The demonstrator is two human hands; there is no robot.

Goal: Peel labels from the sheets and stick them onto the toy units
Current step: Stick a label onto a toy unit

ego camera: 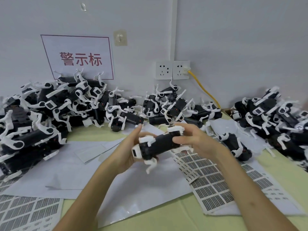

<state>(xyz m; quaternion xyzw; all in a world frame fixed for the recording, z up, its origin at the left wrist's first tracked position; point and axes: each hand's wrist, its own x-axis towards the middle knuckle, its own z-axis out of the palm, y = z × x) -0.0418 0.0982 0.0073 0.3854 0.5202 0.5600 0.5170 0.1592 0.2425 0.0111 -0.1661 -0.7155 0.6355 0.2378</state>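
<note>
A black toy unit with white legs [158, 145] is held above the table at the centre of the view. My left hand [128, 150] cups its lower left end from below, fingers curled round it. My right hand [193, 139] grips its upper right end, thumb lying across the black body. A label sheet with a grid of dark printed labels [208, 177] lies under and to the right of my hands. Another label sheet [25, 212] lies at the bottom left.
Heaps of black-and-white toy units fill the left [46, 110], the back middle [173, 105] and the right [273, 117] of the green table [166, 217]. Blank backing sheets [70, 164] cover the middle. A yellow cable [205, 89] runs from the wall sockets.
</note>
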